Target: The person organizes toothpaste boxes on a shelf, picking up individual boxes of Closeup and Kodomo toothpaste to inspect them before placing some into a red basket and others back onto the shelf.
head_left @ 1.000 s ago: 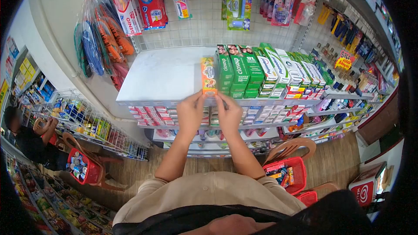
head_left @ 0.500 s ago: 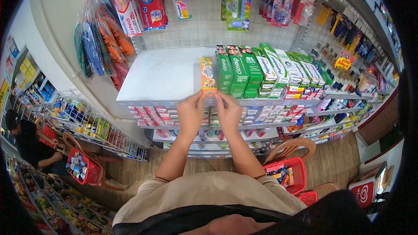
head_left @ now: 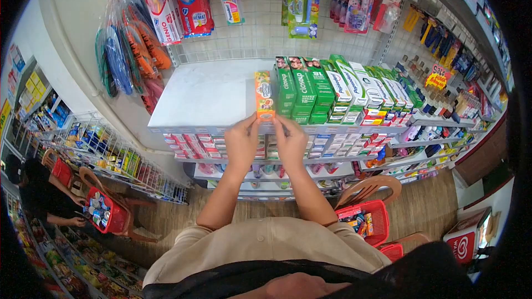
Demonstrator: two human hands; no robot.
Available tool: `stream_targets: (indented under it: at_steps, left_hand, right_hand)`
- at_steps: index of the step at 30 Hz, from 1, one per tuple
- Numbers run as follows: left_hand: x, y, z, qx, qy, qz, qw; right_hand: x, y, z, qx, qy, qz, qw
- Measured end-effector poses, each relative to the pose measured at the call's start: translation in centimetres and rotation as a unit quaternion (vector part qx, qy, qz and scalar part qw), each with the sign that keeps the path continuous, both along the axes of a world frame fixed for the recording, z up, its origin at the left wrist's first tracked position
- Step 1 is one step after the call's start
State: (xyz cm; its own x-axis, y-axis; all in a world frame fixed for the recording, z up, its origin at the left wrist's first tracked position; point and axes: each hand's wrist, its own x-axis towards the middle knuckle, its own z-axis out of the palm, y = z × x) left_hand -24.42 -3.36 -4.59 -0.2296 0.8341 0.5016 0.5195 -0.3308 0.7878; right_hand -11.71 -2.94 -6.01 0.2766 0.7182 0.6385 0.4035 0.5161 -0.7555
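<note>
An orange toothpaste box [head_left: 265, 93] with a fruit picture lies on the white shelf [head_left: 208, 91], its long side pointing away from me. My left hand [head_left: 242, 141] pinches its near left corner, fingers closed. On the near right corner, the fingertips of my right hand [head_left: 291, 143] are closed against the box. Just right of it stand stacked green Closeup toothpaste boxes [head_left: 304, 97]. Further right come white and green Pepsodent boxes [head_left: 342, 89].
Packaged toothbrushes [head_left: 191, 5] and bagged flip-flops [head_left: 141, 44] hang at the back. Below is a lower shelf of small boxes [head_left: 343, 147]. A red basket of goods [head_left: 377, 221] sits on a chair behind my right. At left, another person [head_left: 47, 194] works by a red basket of cans [head_left: 114, 216].
My hands and the orange box have barely moved. The other person at left has shifted, with the arms now reaching closer to the basket of cans.
</note>
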Motion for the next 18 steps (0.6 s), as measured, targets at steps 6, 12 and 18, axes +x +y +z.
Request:
stream_targets:
  at_steps: [6,12,18]
  left_hand:
    - [0.0,-1.1,1.9,-0.007,-0.022,-0.005,1.0]
    - [-1.9,3.6,5.2,0.054,-0.07,-0.057,0.994]
    - [0.0,11.0,7.8,0.029,0.039,-0.117,0.992]
  right_hand:
    - [0.2,-0.1,-0.2,0.005,-0.005,0.002,1.0]
    - [1.5,-0.9,-0.3,0.017,0.026,0.0,1.0]
    - [2.8,-1.1,1.3,0.095,-0.014,-0.032,0.995]
